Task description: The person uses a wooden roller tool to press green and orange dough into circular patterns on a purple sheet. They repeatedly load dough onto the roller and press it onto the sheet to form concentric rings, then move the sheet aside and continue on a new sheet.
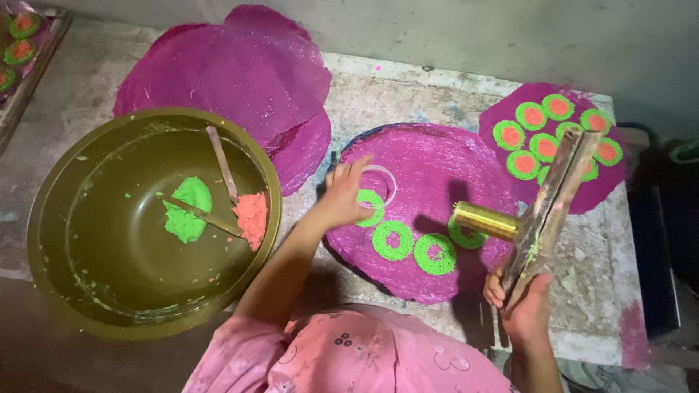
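My left hand rests on a round magenta mat, fingers on a thin clear ring that sits beside a green dough ring. Three more green dough rings, such as one, lie in a curved row on the mat. My right hand grips the wooden handles of a press with a brass barrel, held tilted over the mat's right side.
A big olive bowl at left holds green dough, orange dough and two sticks. More magenta mats lie behind it. Another mat at right carries several green-and-orange rounds. A tray stands far left.
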{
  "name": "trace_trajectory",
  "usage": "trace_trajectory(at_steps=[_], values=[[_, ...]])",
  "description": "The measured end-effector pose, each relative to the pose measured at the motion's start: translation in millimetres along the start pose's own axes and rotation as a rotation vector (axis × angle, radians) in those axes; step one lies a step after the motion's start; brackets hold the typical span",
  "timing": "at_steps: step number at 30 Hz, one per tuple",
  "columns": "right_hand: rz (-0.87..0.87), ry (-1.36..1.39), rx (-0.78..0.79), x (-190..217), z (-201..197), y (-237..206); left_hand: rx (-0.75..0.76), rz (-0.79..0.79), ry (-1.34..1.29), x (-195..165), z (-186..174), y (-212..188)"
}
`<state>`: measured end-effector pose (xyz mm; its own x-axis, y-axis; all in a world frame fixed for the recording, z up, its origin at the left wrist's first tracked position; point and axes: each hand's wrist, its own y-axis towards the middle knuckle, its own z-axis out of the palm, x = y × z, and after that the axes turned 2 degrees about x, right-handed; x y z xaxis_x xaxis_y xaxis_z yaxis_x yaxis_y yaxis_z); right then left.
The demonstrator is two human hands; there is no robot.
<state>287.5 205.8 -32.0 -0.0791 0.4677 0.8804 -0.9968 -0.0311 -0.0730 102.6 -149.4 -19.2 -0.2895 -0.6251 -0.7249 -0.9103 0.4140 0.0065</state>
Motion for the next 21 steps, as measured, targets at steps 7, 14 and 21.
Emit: trace_trajectory(at_steps=[7, 14, 21], values=[[-0.218, -0.997, -0.102, 33, 62, -8, 0.077, 0.504, -0.012, -101, -24, 11], [-0.735, -1.470, 0.597, 117, 181, -20, 0.881, 0.557, -0.011, -121, -90, -122], [-0.897, -1.318, 1.356, 143, 291, 43, 0.731, 0.437, 0.072, -85, -115, -190]])
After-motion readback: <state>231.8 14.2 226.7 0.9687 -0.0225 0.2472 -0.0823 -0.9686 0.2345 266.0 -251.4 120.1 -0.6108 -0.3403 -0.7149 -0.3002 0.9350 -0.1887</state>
